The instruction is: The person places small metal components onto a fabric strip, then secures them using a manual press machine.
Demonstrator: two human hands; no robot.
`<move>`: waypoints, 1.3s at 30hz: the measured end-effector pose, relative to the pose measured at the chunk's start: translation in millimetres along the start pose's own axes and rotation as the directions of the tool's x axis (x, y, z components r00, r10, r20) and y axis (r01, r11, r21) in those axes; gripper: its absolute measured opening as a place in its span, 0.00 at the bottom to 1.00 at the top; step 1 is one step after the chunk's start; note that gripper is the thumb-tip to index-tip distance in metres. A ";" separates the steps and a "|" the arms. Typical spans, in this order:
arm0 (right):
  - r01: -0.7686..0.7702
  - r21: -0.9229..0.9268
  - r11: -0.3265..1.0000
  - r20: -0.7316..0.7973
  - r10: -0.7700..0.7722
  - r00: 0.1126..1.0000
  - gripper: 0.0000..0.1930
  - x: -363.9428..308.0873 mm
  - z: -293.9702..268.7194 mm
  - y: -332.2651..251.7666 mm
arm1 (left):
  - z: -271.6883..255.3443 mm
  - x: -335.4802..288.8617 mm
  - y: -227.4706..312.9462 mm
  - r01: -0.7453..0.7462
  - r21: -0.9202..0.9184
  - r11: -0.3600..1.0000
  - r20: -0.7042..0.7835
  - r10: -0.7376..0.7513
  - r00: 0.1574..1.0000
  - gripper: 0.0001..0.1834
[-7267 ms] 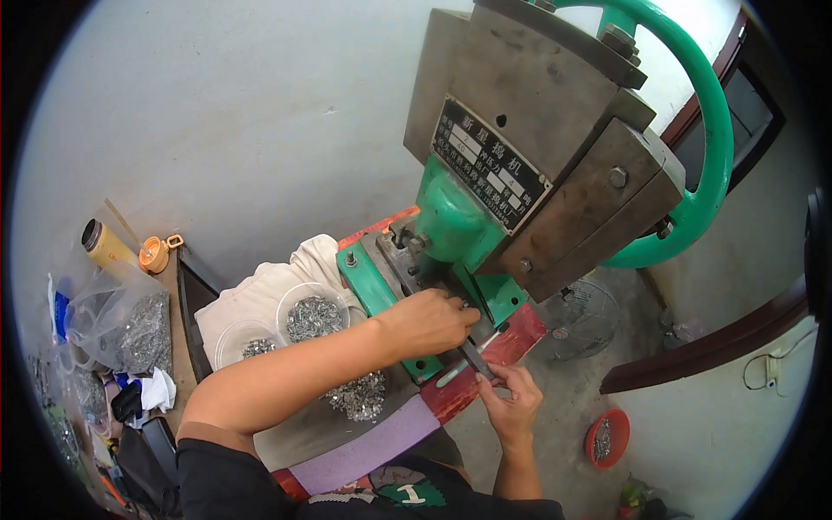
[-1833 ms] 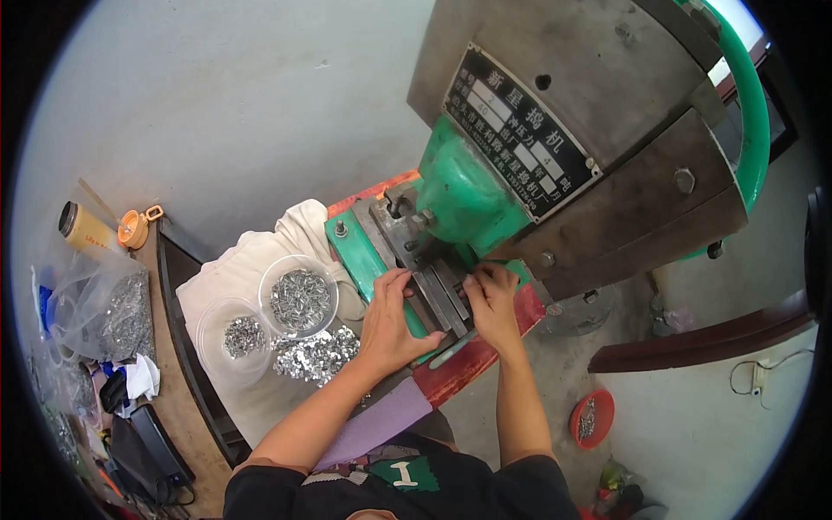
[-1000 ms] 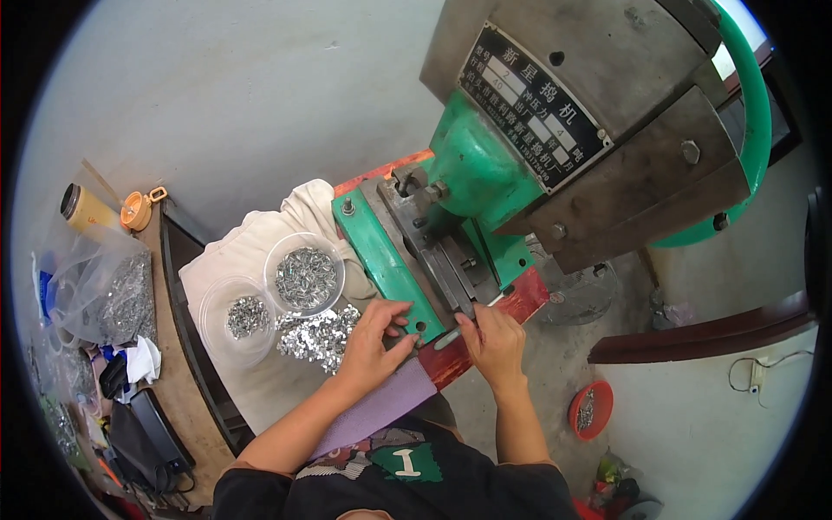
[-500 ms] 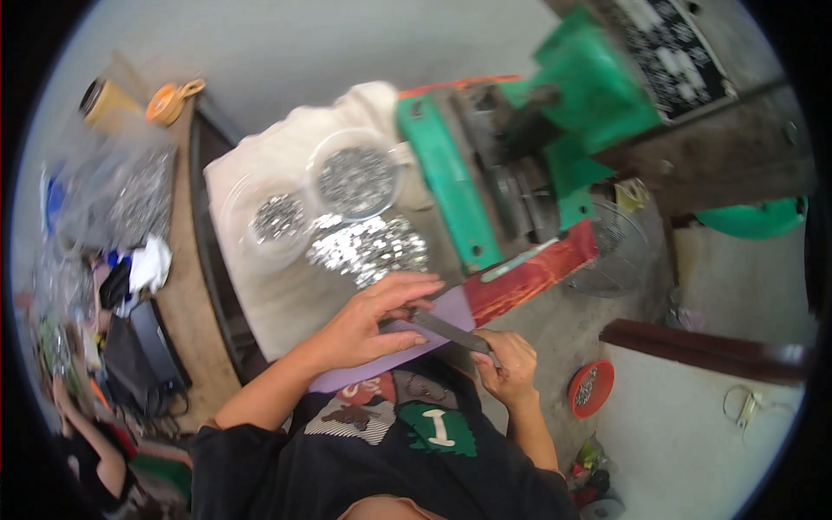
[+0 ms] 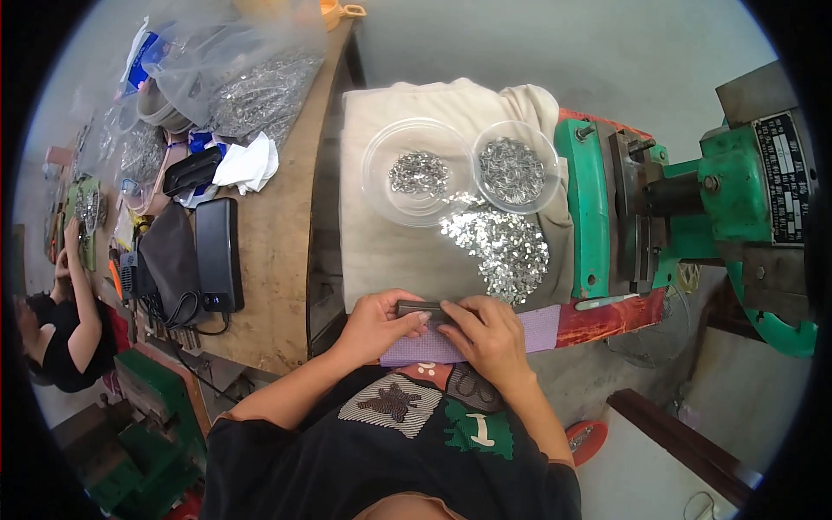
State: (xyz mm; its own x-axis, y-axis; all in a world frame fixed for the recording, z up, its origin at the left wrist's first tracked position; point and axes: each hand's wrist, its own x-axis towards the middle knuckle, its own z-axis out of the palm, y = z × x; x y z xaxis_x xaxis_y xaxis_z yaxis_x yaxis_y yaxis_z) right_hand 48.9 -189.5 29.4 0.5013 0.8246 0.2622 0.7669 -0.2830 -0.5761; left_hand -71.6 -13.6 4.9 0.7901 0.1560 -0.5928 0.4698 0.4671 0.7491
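Note:
Both my hands meet over a lilac mat at the table's near edge. A dark, flat metal bar lies level between them. My left hand is closed on its left end, the thumb along the near side. With thumb and fingers, my right hand grips the right end. Just beyond is a loose pile of small shiny metal pieces on a beige cloth. Behind it, a clear bowl is full of small metal parts, and a wider clear tub holds fewer shiny pieces.
To the right stands a green hand press, with a pale slim tool by its base. A wooden bench at left carries a black power bank, bags and white tissue. Another person sits far left.
My view has swung right to left, so the table appears further right. My right hand has come up closer to my left, and the bar now lies level instead of slanting.

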 end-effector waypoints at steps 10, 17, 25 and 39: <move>-0.172 0.034 0.985 -0.139 0.175 0.975 0.15 -27.4 -19.2 14.3 | -12.1 1.9 3.1 0.023 -0.043 0.999 0.142 -0.017 0.990 0.23; -0.567 0.006 0.824 -0.334 0.536 0.775 0.15 -80.0 -49.9 57.1 | -12.2 2.6 11.2 0.076 -0.022 0.997 0.186 -0.070 0.980 0.24; -0.368 -0.018 0.930 -0.280 0.349 0.894 0.18 -44.8 -35.4 31.2 | -14.4 2.0 7.4 0.102 -0.037 0.994 0.172 -0.094 0.981 0.25; 0.021 -0.007 1.000 0.212 -0.019 0.977 0.18 12.5 -2.5 17.3 | -21.0 0.7 18.0 0.119 0.005 0.993 0.193 -0.118 0.974 0.28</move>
State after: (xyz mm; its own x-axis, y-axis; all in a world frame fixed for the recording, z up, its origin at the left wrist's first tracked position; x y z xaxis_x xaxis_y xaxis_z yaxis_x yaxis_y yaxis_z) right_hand 69.4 -185.3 24.6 0.3901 0.9150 0.1027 0.7798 -0.2690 -0.5652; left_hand -70.8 13.2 11.8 0.7903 -0.0707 -0.6086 0.5624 0.4779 0.6748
